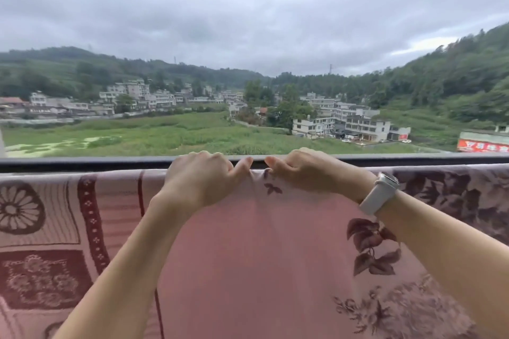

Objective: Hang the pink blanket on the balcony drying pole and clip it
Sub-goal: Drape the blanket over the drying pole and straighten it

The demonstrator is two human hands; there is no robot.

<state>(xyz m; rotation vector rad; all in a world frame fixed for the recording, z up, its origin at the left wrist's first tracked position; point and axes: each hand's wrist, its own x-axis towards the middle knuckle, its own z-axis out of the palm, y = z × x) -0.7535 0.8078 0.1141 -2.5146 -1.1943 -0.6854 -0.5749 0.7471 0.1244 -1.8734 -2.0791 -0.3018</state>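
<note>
The pink blanket [261, 250], with dark red leaf and flower prints, hangs spread across the view, and its top edge runs along just below a dark horizontal rail [82, 163]. My left hand [203, 176] and my right hand [303, 170] sit side by side at the middle of that top edge. Each one pinches the cloth between curled fingers and thumb, and the fabric bunches between them. A white watch is on my right wrist. The drying pole itself is hidden under the blanket. No clip is in view.
Another patterned pink cloth [41, 228] with dark red squares and a round flower motif hangs to the left, overlapping the blanket. Beyond the rail lie open air, green fields, white buildings and hills.
</note>
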